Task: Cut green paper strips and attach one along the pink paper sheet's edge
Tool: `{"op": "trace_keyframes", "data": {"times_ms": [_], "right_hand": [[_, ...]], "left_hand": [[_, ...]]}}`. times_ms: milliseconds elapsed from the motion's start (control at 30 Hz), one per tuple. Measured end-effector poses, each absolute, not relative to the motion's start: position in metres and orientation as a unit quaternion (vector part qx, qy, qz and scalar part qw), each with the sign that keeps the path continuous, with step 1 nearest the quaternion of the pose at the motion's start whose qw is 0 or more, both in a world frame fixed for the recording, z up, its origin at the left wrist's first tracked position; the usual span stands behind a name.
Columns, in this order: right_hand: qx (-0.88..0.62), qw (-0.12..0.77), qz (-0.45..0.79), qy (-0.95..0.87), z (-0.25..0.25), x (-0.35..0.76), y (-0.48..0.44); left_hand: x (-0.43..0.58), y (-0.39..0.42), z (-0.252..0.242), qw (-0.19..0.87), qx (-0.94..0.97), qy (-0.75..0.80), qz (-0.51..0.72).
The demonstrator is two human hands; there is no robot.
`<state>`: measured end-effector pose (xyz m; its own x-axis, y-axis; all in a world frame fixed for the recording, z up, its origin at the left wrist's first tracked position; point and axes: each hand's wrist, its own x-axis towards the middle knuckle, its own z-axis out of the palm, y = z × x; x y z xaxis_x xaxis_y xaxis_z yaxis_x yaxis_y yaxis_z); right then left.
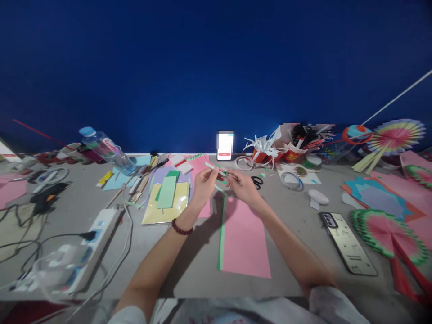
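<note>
Above the far end of a pink sheet (246, 238) with a green strip (222, 238) along its left edge, my two hands are close together. My left hand (204, 185) is closed in a pinch on a narrow whitish strip (210, 166), whose end sticks out past the thumb. The fingers of my right hand (243, 185) are pinched on the same strip where it runs between the hands; its far end is hidden. Black-handled scissors (257, 182) lie just beyond my right hand, partly covered. Small green paper scraps surround them.
Green cards (166, 192) lie on a yellow pack (182, 211) at left. Further left are a power strip (97, 243), cables and a water bottle (108, 150). A lit phone (225, 146) stands at the back. A second phone (349, 245) and paper fans (388, 234) lie right.
</note>
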<state>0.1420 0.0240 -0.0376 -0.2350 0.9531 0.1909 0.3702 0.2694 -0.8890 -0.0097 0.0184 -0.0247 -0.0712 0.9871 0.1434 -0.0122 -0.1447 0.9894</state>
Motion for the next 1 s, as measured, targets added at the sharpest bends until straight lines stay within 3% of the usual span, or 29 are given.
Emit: {"op": "trace_keyframes", "data": {"times_ms": [400,600,1000], "right_hand": [[-0.466,0.396,0.480,-0.629,-0.040,0.141,0.028],[-0.475,0.387,0.467,-0.637,-0.034,0.141,0.026],[-0.475,0.385,0.481,-0.629,-0.030,0.140,0.024]], "left_hand": [[-0.006,0.016,-0.020,0.428,0.586,0.448,0.522],[-0.008,0.013,-0.017,0.378,0.567,0.499,0.535],[-0.008,0.012,-0.012,0.387,0.530,0.502,0.564]]}}
